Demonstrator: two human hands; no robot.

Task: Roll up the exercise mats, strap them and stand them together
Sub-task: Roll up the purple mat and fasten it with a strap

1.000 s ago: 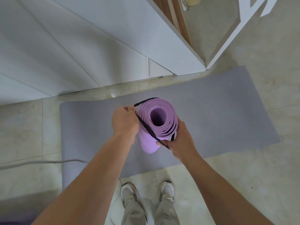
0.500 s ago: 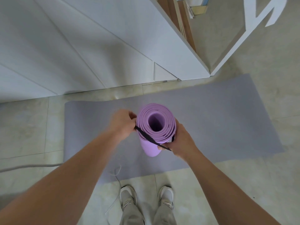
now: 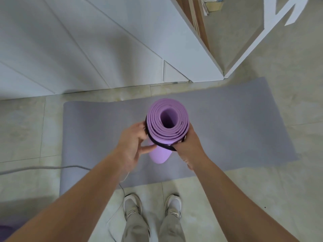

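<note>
Nearest to us are our own grey shoes (image 3: 132, 204) on the pale tile floor (image 3: 262, 198), toes just short of the flat grey mat (image 3: 236, 133). A thin cable (image 3: 43, 167) snakes in from the left, crosses that mat's near left corner and disappears under our left arm.

Further out, both hands are on the rolled purple mat (image 3: 167, 131), which is upright with its bottom end on the grey mat, pretty much in the middle of it. Our left hand (image 3: 132, 145) clasps the roll's left side, fingertips at the black strap (image 3: 161, 145), thumb against the roll below it. Our right hand (image 3: 189, 145) is wrapped round the right side, thumb pinning the strap's end. The strap circles the roll near its top.

Past the grey mat's far edge there's a strip of tile, then white wall panels (image 3: 87, 49). Far right, a wooden door frame (image 3: 199, 20).
</note>
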